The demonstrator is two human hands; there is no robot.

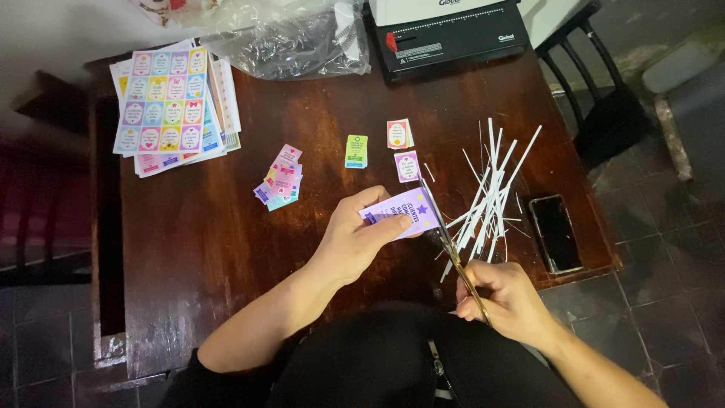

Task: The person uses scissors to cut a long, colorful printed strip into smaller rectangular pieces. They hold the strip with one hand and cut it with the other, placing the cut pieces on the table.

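A dark wooden table [226, 227] is filling most of the view, with a black binding machine [445, 34] sitting at its far edge and a crumpled clear plastic bag [294, 38] lying just beside it. A stack of printed sheets [170, 102], covered in rows of pastel tags, is resting at the far left corner. A dark phone [555, 233] is lying near the right edge, and a heap of thin white paper strips [491, 196] is piling up between it and the hands.

The left hand [355, 242] is pinching a small purple card [404, 211] over the middle of the table, thumb on top and fingers clamped underneath. The right hand [506, 302] is closed around the handles of the scissors [453, 253], whose blades are running along the card's right edge.

A small pile of cut tags [281, 180] is lying left of centre, and three single tags [400, 134] are lying farther back.

For a clean cut, it looks wise to be keeping the card taut and flat, feeding it into the blades and following the printed border in one long stroke, with the pinching fingertips staying clear of the blade line.
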